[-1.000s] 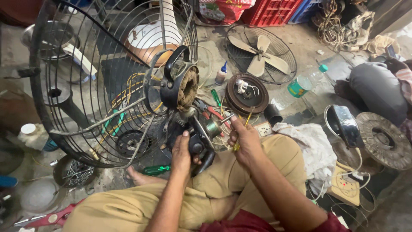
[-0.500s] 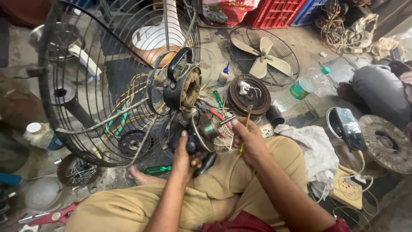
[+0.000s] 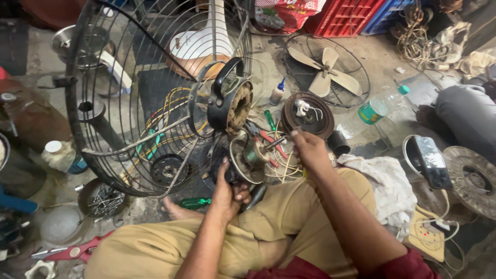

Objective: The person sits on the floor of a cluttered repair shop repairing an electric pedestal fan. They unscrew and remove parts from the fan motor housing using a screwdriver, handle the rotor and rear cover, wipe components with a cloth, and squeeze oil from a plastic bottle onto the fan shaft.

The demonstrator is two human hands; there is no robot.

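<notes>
The big wire fan guard (image 3: 155, 98) stands tilted over the person's knees, its front half gone, so the opening-up is largely done. Behind its hub the fan motor (image 3: 243, 155) sits bare, casing off, its dusty windings and shaft exposed; I'd judge the strip-down well along, with wiring and reassembly all left to do. A dark motor cover (image 3: 308, 114) lies on the floor near the far edge of the work patch, and a second guard with fan blades (image 3: 326, 68) lies flat beyond it, well apart. A white rag (image 3: 385, 183) is draped beside the right knee.

The left hand (image 3: 227, 188) grips the underside of the motor, fingers curled tight around the black housing. The right hand (image 3: 309, 150) reaches to the motor's shaft side; its fingertips seem pinched together on a thin yellowish wire (image 3: 284, 170) from the bundle below, though I cannot tell exactly what they hold. A green screwdriver (image 3: 195, 202) lies on the floor just by the bare foot.

Against half a second back, the guard and motor have swung slightly toward the left, the right hand has risen closer to the shaft, and the left hand keeps its hold.
</notes>
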